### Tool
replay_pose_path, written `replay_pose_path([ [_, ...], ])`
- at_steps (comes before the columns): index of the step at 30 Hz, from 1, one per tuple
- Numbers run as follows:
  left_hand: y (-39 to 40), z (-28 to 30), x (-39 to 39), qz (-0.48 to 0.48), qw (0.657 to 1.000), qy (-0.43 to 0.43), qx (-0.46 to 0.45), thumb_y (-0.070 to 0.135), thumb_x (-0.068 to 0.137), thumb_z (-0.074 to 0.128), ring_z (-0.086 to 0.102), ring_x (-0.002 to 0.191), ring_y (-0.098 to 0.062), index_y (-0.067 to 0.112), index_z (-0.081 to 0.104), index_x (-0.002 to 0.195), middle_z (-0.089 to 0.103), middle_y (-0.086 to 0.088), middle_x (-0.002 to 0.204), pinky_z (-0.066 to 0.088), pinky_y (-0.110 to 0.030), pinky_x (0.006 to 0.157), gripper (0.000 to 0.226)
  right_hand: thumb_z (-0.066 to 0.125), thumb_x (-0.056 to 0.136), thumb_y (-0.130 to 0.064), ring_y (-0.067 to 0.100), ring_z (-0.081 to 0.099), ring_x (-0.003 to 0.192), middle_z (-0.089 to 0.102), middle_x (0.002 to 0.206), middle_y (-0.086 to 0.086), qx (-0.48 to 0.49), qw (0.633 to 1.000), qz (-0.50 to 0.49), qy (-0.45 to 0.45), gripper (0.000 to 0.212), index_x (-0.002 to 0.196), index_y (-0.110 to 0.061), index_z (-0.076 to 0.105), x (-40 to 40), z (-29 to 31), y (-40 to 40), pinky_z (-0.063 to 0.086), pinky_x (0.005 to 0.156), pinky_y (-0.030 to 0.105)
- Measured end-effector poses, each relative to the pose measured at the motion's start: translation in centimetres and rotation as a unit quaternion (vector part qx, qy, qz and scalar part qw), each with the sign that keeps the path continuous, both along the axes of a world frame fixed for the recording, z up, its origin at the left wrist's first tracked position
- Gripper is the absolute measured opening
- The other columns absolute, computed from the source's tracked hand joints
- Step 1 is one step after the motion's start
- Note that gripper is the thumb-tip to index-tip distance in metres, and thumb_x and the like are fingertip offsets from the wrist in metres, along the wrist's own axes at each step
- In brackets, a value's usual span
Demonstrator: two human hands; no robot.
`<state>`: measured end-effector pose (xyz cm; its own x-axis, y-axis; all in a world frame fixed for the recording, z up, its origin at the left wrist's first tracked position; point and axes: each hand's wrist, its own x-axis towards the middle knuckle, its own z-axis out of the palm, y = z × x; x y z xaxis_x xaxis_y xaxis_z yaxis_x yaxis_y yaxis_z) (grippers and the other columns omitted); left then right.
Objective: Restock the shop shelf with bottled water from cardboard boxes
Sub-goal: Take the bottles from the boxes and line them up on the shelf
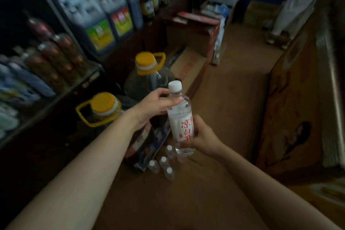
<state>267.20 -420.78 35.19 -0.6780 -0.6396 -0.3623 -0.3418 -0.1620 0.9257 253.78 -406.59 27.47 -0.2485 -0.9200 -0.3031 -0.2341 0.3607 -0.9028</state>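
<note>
I have one water bottle [180, 119] up out of the cardboard box [186, 188] and upright in mid-air, my left hand [155, 105] pinching its neck just under the white cap while my right hand [202, 137] wraps its lower label. This looks like the hand-over before shelving (four more bottles [164, 162] wait below). Next I should carry it left to the shelf [56, 87] and set it upright in a gap.

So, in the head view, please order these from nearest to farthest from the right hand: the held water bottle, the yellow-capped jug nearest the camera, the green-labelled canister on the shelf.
1. Held water bottle: in the right hand.
2. Yellow-capped jug: left, on the floor.
3. Green-labelled canister: far upper left, on the shelf.
</note>
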Motion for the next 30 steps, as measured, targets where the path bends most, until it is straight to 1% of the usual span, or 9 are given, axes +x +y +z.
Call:
replay_pose_path([
  [4,-2.5,9.6,2.0,0.076,0.995,0.036,-0.046,0.042,0.073,0.077,0.065,0.082,-0.01,0.014,0.059,0.109,0.068,0.013,0.074,0.05,-0.028,0.082,0.049,0.09,0.059,-0.03,0.009,0.067,0.095,0.066,0.106,-0.006,-0.055,0.998,0.026,0.027,0.071,0.115,-0.028,0.047,1.7,9.5,-4.9,0.06,0.076,0.031],
  [8,-5.2,16.5,5.3,0.126,0.983,0.053,-0.119,0.044,0.054,0.085,0.066,0.099,-0.011,0.018,0.059,0.113,0.07,0.003,0.105,0.051,-0.027,0.084,0.069,0.088,0.051,-0.043,0.009,0.067,0.091,0.067,0.103,-0.007,-0.105,0.992,0.033,0.055,0.077,0.115,-0.029,0.047,4.6,16.9,-9.7,0.06,0.079,0.035],
  [13,-8.8,22.6,11.0,0.193,0.962,0.053,-0.188,0.023,0.068,0.082,0.061,0.099,0.0,0.021,0.06,0.115,0.066,0.01,0.106,0.047,-0.019,0.079,0.052,0.091,0.051,-0.043,-0.002,0.068,0.071,0.069,0.083,-0.012,-0.156,0.983,0.057,0.078,0.069,0.102,-0.028,0.047,10.0,23.0,-15.7,0.054,0.057,0.017],
  [16,-11.5,25.1,15.2,0.222,0.95,0.047,-0.215,0.027,0.068,0.083,0.062,0.104,-0.007,0.026,0.062,0.115,0.067,0.008,0.111,0.05,-0.028,0.086,0.052,0.092,0.054,-0.04,-0.002,0.068,0.074,0.07,0.087,-0.01,-0.175,0.979,0.081,0.071,0.068,0.105,-0.028,0.048,13.9,25.4,-19.7,0.055,0.06,0.017],
  [21,-17.0,27.6,22.4,0.277,0.929,0.04,-0.244,0.019,0.072,0.081,0.062,0.09,-0.002,0.032,0.062,0.097,0.066,0.015,0.097,0.048,-0.013,0.061,0.034,0.09,0.059,-0.033,-0.006,0.062,0.077,0.065,0.087,-0.015,-0.198,0.971,0.118,0.065,0.066,0.113,-0.027,0.052,20.8,27.6,-26.8,0.049,0.059,0.008],
  [23,-19.6,28.0,25.1,0.292,0.924,0.028,-0.246,0.022,0.071,0.082,0.062,0.09,-0.002,0.027,0.063,0.105,0.068,0.008,0.105,0.045,-0.011,0.056,0.039,0.09,0.059,-0.031,-0.006,0.062,0.078,0.065,0.087,-0.015,-0.206,0.968,0.126,0.066,0.063,0.111,-0.027,0.055,23.6,27.9,-30.0,0.05,0.061,0.008],
  [25,-22.6,28.0,27.7,0.31,0.917,0.018,-0.251,0.033,0.061,0.087,0.064,0.094,-0.006,0.021,0.063,0.115,0.068,0.003,0.112,0.051,-0.013,0.063,0.06,0.091,0.058,-0.032,-0.003,0.064,0.081,0.068,0.09,-0.012,-0.208,0.967,0.132,0.067,0.062,0.11,-0.027,0.057,26.2,27.9,-33.4,0.055,0.07,0.016],
  [28,-26.4,28.3,30.6,0.329,0.91,0.002,-0.254,0.054,0.039,0.085,0.064,0.104,-0.01,0.021,0.059,0.124,0.066,0.004,0.119,0.053,-0.034,0.092,0.095,0.091,0.055,-0.039,-0.001,0.066,0.086,0.071,0.096,-0.011,-0.206,0.967,0.134,0.072,0.067,0.112,-0.028,0.059,29.4,27.7,-37.9,0.057,0.075,0.022],
  [30,-28.8,28.1,32.2,0.321,0.913,-0.008,-0.252,0.052,0.04,0.086,0.063,0.105,-0.009,0.019,0.056,0.126,0.065,0.006,0.119,0.051,-0.035,0.095,0.098,0.09,0.055,-0.041,0.001,0.066,0.086,0.071,0.097,-0.011,-0.208,0.966,0.135,0.08,0.067,0.113,-0.025,0.06,31.0,27.3,-40.4,0.057,0.074,0.023],
])
